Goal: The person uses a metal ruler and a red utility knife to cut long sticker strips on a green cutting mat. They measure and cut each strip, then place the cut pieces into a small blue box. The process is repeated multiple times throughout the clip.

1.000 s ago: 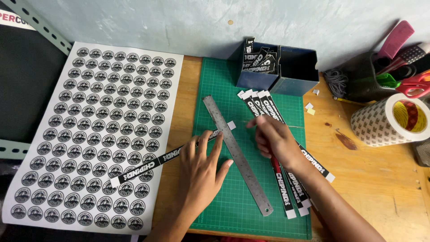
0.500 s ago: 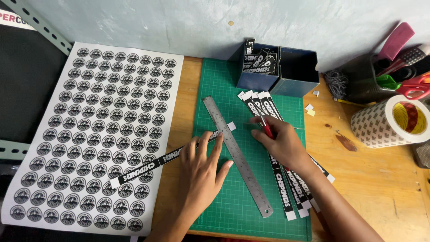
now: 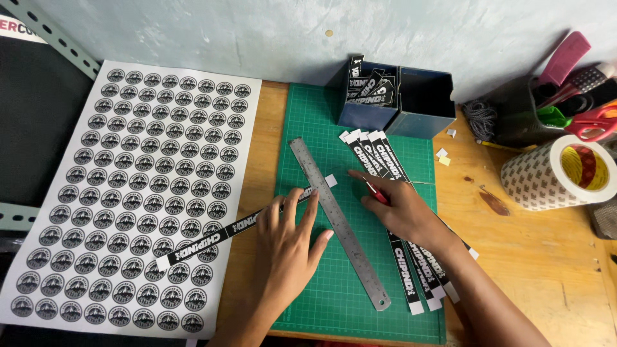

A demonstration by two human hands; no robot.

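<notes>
My left hand (image 3: 288, 247) lies flat on the green cutting mat (image 3: 318, 302), fingertips pressing on a steel ruler (image 3: 337, 218) and on a long black printed strip (image 3: 218, 238) that runs under the ruler. My right hand (image 3: 403, 212) grips a red-handled knife (image 3: 376, 192) just right of the ruler, resting over a fan of several black printed strips (image 3: 385, 160).
A white sheet of round black stickers (image 3: 138, 186) covers the left of the wooden table. Two dark blue boxes (image 3: 421, 103) stand at the back of the mat, one holding strips. A roll of tape (image 3: 559, 172), scissors (image 3: 598, 122) and a tool holder sit at right.
My right hand has shifted slightly left and down, toward the ruler's edge. My left hand, the ruler and the strip have stayed put.
</notes>
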